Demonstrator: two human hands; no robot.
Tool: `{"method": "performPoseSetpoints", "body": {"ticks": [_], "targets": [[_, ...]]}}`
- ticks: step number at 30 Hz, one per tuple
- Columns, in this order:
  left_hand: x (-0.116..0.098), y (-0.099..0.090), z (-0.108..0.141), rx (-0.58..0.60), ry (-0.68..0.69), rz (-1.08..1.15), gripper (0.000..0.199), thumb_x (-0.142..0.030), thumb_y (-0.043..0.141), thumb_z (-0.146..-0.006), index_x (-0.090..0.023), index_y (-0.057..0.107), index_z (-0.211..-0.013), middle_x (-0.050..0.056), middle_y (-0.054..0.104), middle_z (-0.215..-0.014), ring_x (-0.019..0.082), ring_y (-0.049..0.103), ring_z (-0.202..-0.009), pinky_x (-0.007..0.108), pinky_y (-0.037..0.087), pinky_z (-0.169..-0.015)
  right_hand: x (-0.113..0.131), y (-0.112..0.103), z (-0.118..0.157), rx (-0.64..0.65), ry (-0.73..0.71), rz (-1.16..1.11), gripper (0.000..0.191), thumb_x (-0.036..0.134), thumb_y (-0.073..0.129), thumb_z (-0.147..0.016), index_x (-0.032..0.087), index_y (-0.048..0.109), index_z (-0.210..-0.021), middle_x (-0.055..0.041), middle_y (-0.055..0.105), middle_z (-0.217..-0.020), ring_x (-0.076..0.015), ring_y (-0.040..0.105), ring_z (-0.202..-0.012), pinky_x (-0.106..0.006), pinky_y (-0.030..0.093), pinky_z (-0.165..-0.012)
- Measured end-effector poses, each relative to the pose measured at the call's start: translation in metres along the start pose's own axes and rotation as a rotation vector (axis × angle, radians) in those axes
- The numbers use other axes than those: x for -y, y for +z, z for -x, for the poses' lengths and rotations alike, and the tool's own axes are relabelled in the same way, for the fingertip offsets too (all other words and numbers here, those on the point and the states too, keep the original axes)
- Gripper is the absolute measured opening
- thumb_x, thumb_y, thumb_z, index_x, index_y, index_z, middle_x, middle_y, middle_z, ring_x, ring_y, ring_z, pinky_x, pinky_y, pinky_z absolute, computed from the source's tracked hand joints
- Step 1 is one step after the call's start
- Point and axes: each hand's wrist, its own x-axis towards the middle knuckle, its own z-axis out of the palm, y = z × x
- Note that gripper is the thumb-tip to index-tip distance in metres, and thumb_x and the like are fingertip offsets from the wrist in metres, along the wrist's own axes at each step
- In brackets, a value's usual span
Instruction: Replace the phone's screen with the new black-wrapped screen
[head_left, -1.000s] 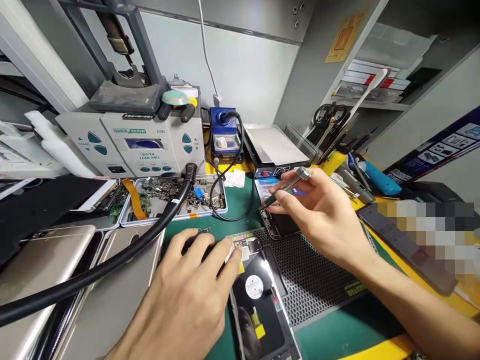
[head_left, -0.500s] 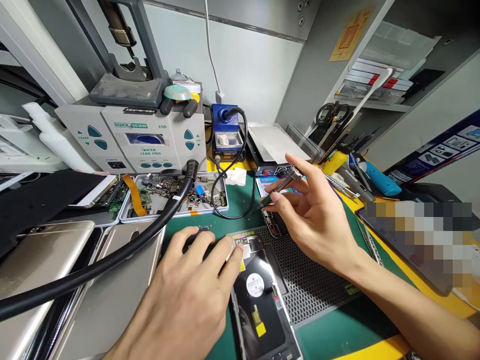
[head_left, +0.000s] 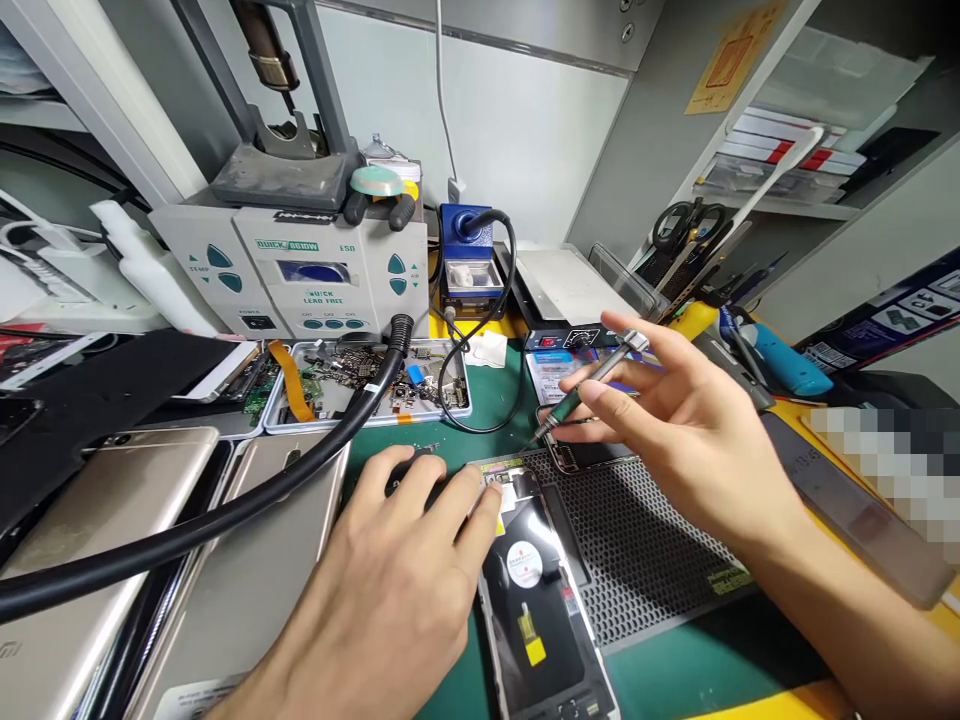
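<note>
My left hand (head_left: 405, 570) lies over the upper left edge of an opened phone (head_left: 540, 600), its fingers spread and the ring and little fingertips by the camera end. Under the other fingertips is a dark part, mostly hidden. The phone's black inside carries a round white sticker and yellow tape. My right hand (head_left: 675, 430) grips a slim screwdriver (head_left: 581, 395) between thumb and fingers, with the index finger near its cap. The screwdriver's tip points down and left, above the phone's top end. Below the right fingers a second opened phone (head_left: 592, 455) shows in part.
A black perforated mat (head_left: 645, 570) lies on the green work mat. At the back stand a hot-air station (head_left: 315, 270), its black hose (head_left: 300, 460) crossing the left side, and a blue soldering unit (head_left: 469, 260). A tray of circuit boards (head_left: 281, 415) and several phones sit left; tools stand right.
The view has shifted, so most things appear farther right. My right hand has moved right and slightly down with the screwdriver, uncovering more of the second phone. The left hand stays on the opened phone.
</note>
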Motion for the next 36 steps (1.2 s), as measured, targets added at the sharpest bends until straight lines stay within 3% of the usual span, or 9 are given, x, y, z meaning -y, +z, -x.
{"method": "performPoseSetpoints", "body": {"ticks": [4,10,23,30,36], "targets": [[-0.001,-0.003,0.0,0.037,-0.007,-0.008,0.04,-0.004,0.051,-0.082,-0.018,0.07,-0.113,0.003,0.072,-0.108,0.026,0.06,-0.093,0.049,0.046,-0.088,-0.004,0.005,-0.001,0.056,0.153,-0.115,0.054,0.025,0.079,-0.085,0.028,0.054,-0.133,0.0011,0.066,-0.085,-0.018,0.07,-0.078,-0.043,0.067,-0.078],[-0.001,-0.003,0.001,0.036,0.001,-0.008,0.04,-0.003,0.047,-0.085,-0.016,0.069,-0.116,0.004,0.073,-0.109,0.026,0.062,-0.095,0.051,0.046,-0.09,-0.006,0.012,0.002,0.079,0.284,-0.178,0.054,0.027,0.078,-0.086,0.024,0.052,-0.133,-0.0015,0.07,-0.089,-0.0184,0.073,-0.078,-0.04,0.066,-0.079],[-0.001,-0.003,-0.001,0.044,0.013,-0.023,0.041,-0.003,0.046,-0.087,-0.016,0.068,-0.119,0.004,0.073,-0.112,0.027,0.062,-0.096,0.052,0.047,-0.09,-0.007,0.009,0.003,0.084,0.291,-0.14,0.054,0.029,0.078,-0.086,0.026,0.052,-0.133,-0.0008,0.07,-0.089,-0.0183,0.073,-0.076,-0.042,0.066,-0.081],[-0.001,-0.003,-0.001,0.036,0.019,-0.023,0.04,-0.005,0.045,-0.089,-0.015,0.068,-0.12,0.005,0.073,-0.11,0.026,0.063,-0.094,0.052,0.047,-0.089,-0.006,0.009,0.003,0.084,0.285,-0.117,0.055,0.031,0.079,-0.086,0.026,0.052,-0.133,0.0002,0.068,-0.084,-0.0235,0.076,-0.081,-0.041,0.066,-0.08],[-0.002,-0.003,-0.001,0.05,0.0,-0.016,0.04,-0.003,0.046,-0.087,-0.016,0.069,-0.116,0.005,0.073,-0.109,0.027,0.062,-0.094,0.052,0.047,-0.09,-0.006,0.009,0.002,0.076,0.26,-0.113,0.057,0.029,0.08,-0.084,0.028,0.054,-0.135,-0.0007,0.069,-0.088,-0.0208,0.074,-0.076,-0.046,0.067,-0.08]]}}
